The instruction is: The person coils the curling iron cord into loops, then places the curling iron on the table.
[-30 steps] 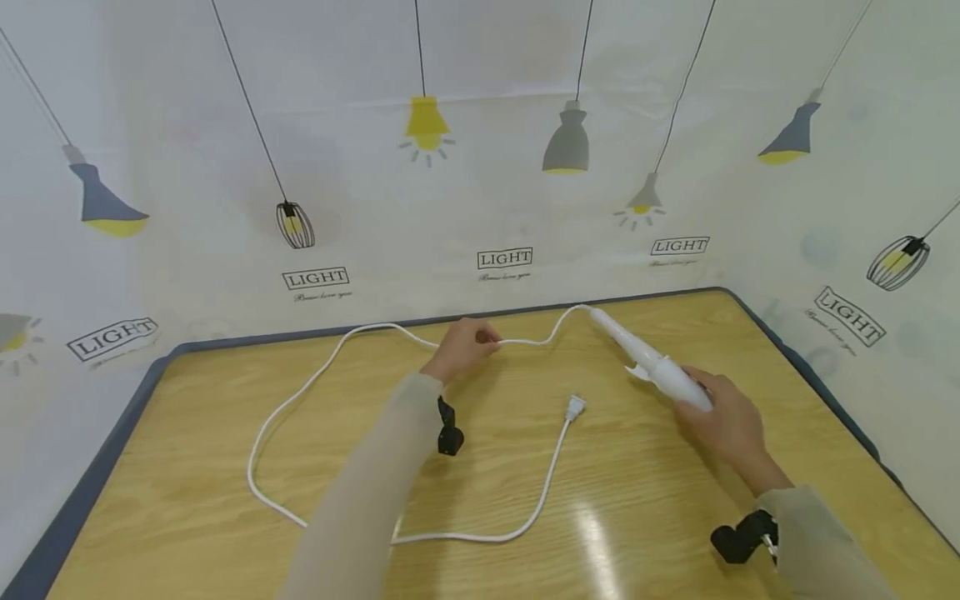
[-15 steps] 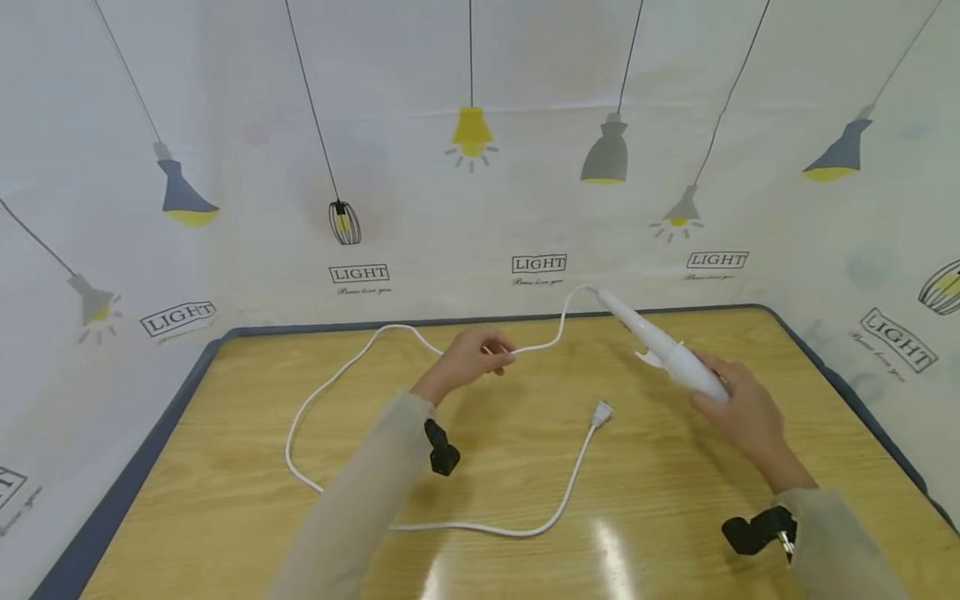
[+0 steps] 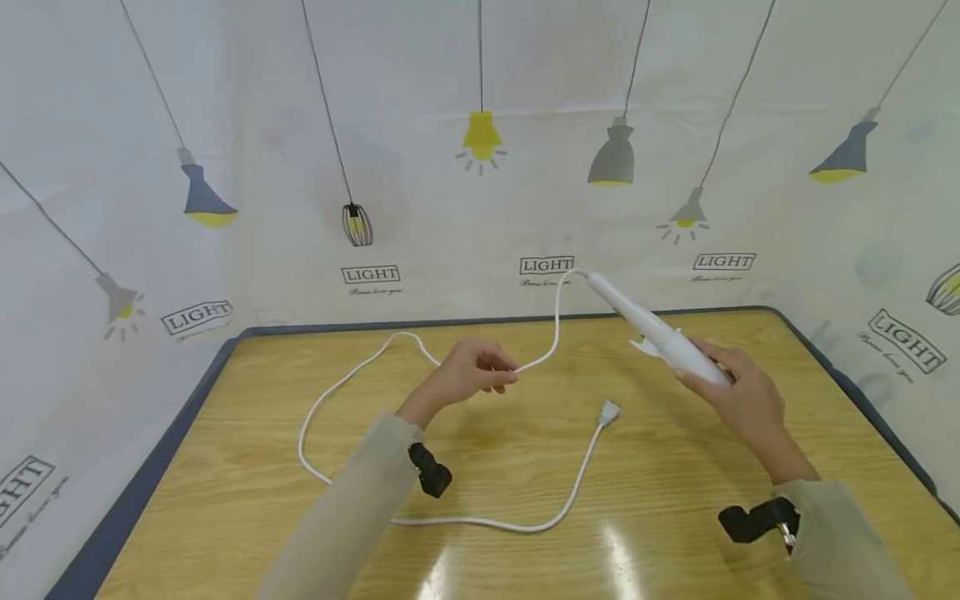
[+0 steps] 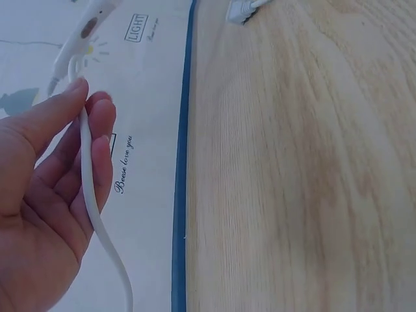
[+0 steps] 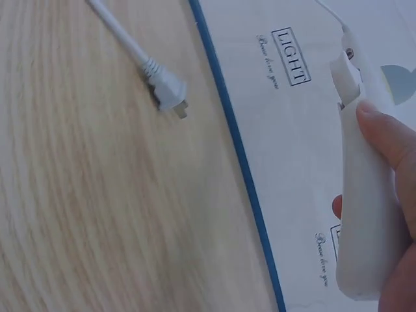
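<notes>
A white curling iron [image 3: 647,323] tilts above the far right part of the table, its thin end pointing up and left. My right hand [image 3: 750,402] grips its thick end, and in the right wrist view the thumb lies along the white body [image 5: 367,201] near the clamp lever [image 5: 346,78]. From the thin end a white power cord [image 3: 557,321] droops to my left hand [image 3: 472,371]. There it is pinched between thumb and index finger, and the left wrist view shows the cord [image 4: 89,188] running down across the curled fingers.
The rest of the cord loops over the wooden table [image 3: 510,467], passing under the left forearm in the head view. Its two-prong plug [image 3: 610,413] lies between the hands. A dark blue edge [image 3: 405,322] borders the table, with a lamp-printed wall covering [image 3: 420,225] behind it.
The curling iron's thin end has risen in view, from table level to in front of the wall covering. My left hand has lifted the cord and come closer. The head view has shifted left.
</notes>
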A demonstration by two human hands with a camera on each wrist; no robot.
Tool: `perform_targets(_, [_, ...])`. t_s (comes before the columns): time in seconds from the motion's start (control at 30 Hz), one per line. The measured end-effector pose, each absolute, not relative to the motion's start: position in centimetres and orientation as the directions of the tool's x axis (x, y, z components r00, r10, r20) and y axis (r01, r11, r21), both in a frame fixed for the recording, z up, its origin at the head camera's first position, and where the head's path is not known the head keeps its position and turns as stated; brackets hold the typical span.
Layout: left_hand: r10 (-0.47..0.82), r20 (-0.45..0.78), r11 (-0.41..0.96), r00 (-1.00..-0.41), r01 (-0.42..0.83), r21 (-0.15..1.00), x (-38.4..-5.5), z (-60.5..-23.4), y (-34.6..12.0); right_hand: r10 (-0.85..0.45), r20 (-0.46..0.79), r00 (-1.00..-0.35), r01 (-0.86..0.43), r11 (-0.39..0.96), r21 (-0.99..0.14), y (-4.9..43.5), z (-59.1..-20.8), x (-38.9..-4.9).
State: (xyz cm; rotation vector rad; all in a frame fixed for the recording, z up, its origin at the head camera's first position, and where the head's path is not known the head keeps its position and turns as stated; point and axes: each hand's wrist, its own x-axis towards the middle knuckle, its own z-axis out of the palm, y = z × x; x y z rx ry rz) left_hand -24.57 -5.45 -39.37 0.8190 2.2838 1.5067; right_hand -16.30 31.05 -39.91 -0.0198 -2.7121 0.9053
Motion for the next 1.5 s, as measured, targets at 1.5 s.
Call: perform_targets(1.5, [0.849, 0.052, 0.371, -0.526, 0.663, 0.65, -24.8, -31.7, -4.3, -0.723, 0.128, -0.679, -0.559, 0.397, -0.728, 27.1, -33.0, -11.7])
